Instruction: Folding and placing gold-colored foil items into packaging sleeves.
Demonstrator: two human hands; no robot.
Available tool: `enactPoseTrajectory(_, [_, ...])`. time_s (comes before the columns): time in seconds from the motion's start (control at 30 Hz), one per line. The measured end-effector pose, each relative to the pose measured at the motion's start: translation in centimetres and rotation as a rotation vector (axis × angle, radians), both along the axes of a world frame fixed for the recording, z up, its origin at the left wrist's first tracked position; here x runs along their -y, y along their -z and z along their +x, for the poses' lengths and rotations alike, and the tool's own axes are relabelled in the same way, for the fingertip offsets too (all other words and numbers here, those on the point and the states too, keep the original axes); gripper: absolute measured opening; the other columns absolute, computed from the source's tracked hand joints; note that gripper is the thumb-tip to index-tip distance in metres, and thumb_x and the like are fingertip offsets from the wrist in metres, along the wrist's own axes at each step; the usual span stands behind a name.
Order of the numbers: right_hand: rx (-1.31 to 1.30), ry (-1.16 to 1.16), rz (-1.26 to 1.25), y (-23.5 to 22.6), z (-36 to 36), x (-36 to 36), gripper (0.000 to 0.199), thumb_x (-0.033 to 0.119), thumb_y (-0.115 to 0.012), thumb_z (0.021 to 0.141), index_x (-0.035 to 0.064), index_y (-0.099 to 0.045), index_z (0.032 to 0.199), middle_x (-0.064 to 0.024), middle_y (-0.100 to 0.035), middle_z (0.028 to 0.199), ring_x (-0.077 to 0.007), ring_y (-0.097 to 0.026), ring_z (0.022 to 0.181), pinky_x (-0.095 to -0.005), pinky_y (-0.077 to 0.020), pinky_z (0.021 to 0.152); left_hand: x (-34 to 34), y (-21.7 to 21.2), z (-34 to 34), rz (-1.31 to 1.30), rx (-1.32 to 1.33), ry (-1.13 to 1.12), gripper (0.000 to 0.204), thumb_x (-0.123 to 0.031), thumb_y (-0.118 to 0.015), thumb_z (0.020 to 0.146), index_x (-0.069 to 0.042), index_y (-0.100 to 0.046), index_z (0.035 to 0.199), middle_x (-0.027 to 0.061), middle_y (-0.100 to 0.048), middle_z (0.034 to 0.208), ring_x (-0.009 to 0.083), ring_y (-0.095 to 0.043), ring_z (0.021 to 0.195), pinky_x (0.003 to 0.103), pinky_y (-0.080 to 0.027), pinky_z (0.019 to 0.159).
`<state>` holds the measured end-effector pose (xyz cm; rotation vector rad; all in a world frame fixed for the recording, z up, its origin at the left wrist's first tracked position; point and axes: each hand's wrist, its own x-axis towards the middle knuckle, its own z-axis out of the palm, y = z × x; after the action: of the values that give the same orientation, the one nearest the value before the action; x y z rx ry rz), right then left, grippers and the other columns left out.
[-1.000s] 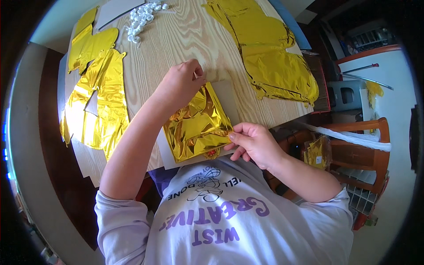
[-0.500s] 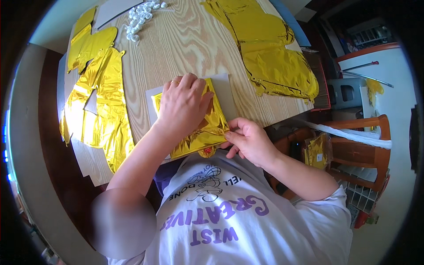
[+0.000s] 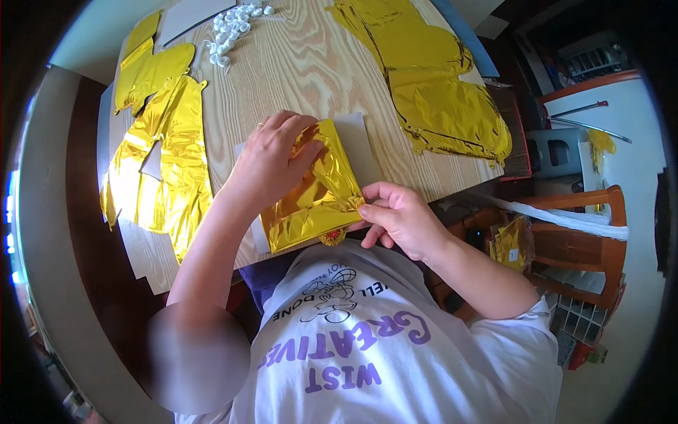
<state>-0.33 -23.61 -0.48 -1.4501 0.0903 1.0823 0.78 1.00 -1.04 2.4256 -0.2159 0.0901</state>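
Note:
A folded gold foil balloon (image 3: 330, 164) lies over a grey card (image 3: 358, 133) at the table's near edge. My left hand (image 3: 265, 164) rests palm down across the left part of the foil, its thumb apart from the fingers. The far fingertips are partly hidden. My right hand (image 3: 401, 220) pinches the near right corner of the foil between thumb and forefinger, the other fingers curled below. Under the foil's near edge, a round red and gold ornament (image 3: 332, 237) shows in front of my shirt.
Flat gold foil balloons lie on the wood-grain table, one (image 3: 180, 141) at the left and one (image 3: 438, 92) at the right. White ribbon curls (image 3: 229, 32) sit at the far left beside a grey board (image 3: 191, 20). A wooden chair (image 3: 583, 244) stands at the right.
My left hand has slid a little left over the foil, uncovering more of its right side. The right hand keeps its pinch on the corner.

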Motion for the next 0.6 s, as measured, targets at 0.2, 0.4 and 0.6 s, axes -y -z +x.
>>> enactPoseTrajectory(0.2, [0.207,0.010,-0.083,0.6,-1.1,-0.2,0.029,0.009,-0.058,0.101,-0.0017,-0.050,0.127,-0.0154,-0.073,0.096,-0.0127,-0.068,0.060,-0.0195,-0.0432,0.046,0.7,0.4,-1.3,0.196,0.252,0.052,0.040,-0.022,-0.073,0.087,-0.005,-0.062,0.121,0.0140,-0.061,0.122,0.0364,-0.058,0.115,0.047,-0.047,0.096])
enactPoseTrajectory(0.4, [0.220,0.076,-0.039,0.7,-1.4,-0.4,0.036,0.008,-0.057,0.101,-0.0029,-0.044,0.132,-0.0155,-0.073,0.093,-0.0130,-0.068,0.061,-0.0205,-0.0427,0.046,0.3,0.3,-3.5,0.137,0.211,-0.040,0.052,-0.021,-0.076,0.085,-0.006,-0.058,0.131,0.0195,-0.054,0.135,0.0402,-0.055,0.121,0.048,-0.046,0.101])
enactPoseTrajectory(0.6, [0.205,0.144,0.022,1.3,-1.3,-0.2,0.042,0.009,-0.060,0.099,-0.0070,-0.044,0.134,-0.0160,-0.072,0.092,-0.0160,-0.072,0.066,-0.0238,-0.0492,0.047,-1.1,1.8,-6.2,0.035,0.129,-0.173,0.052,-0.015,-0.074,0.087,-0.006,-0.056,0.135,0.0198,-0.050,0.143,0.0377,-0.049,0.133,0.046,-0.040,0.111])
